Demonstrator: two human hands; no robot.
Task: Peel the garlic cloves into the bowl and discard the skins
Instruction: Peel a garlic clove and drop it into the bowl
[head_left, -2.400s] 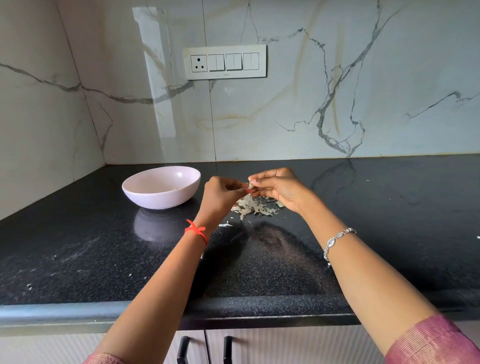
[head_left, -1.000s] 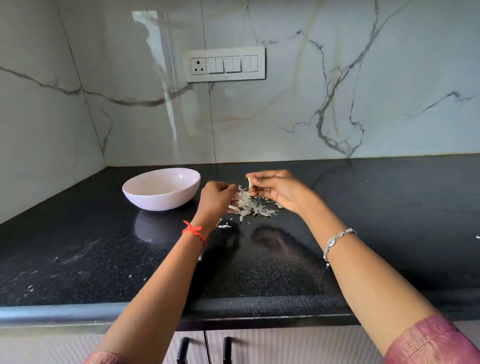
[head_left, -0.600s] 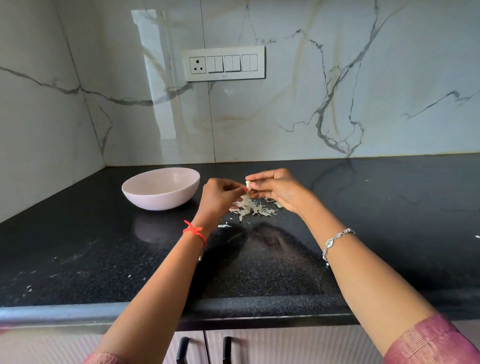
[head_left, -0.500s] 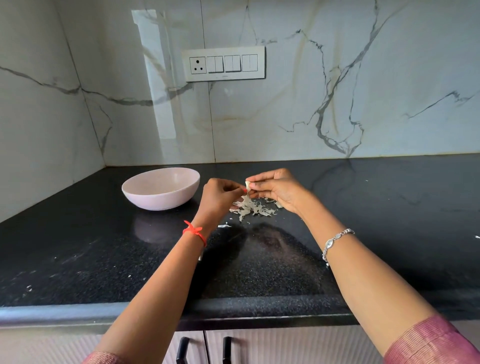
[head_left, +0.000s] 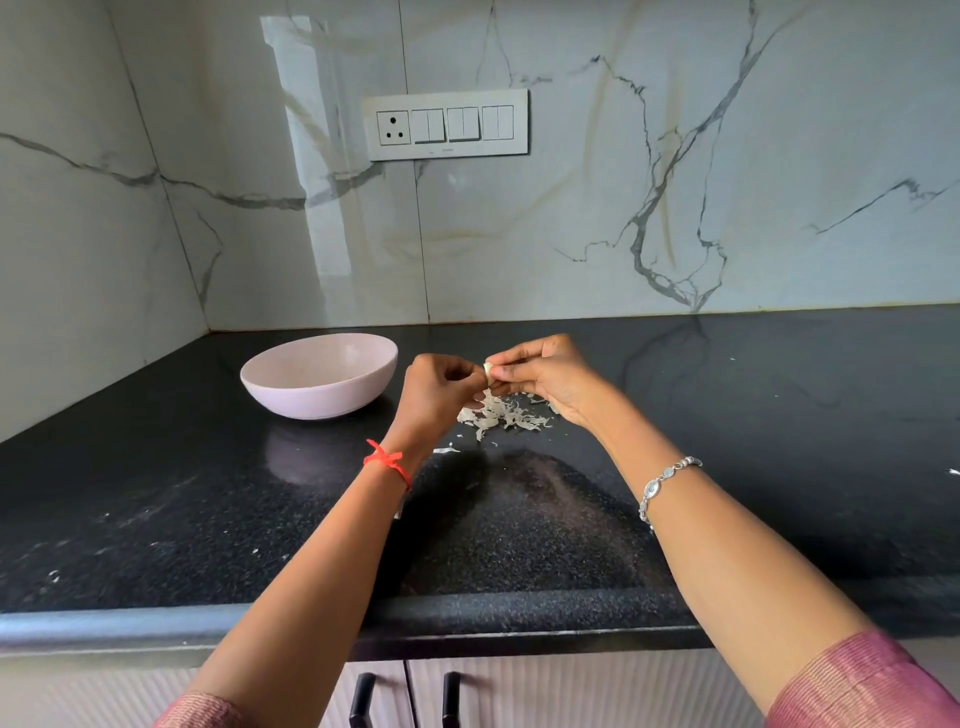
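My right hand (head_left: 550, 376) pinches a small pale garlic clove (head_left: 488, 369) between thumb and fingertips, held above the counter. My left hand (head_left: 436, 397) has its fingers curled right beside the clove, fingertips meeting it; whether they pinch skin is hidden. Directly under both hands lies a loose pile of white garlic skins (head_left: 501, 415). A pale pink bowl (head_left: 317, 397) stands to the left of my left hand; its inside is barely visible from here.
The black speckled countertop (head_left: 571, 530) runs to a marble wall with a switch panel (head_left: 447, 124). Small skin flakes lie scattered, one scrap (head_left: 445, 450) near my left wrist. The counter's front edge and cabinet handles (head_left: 405, 699) are below.
My left hand dropped away toward the skin pile about a second ago, then came back up to the clove. My right hand has kept the clove nearly still.
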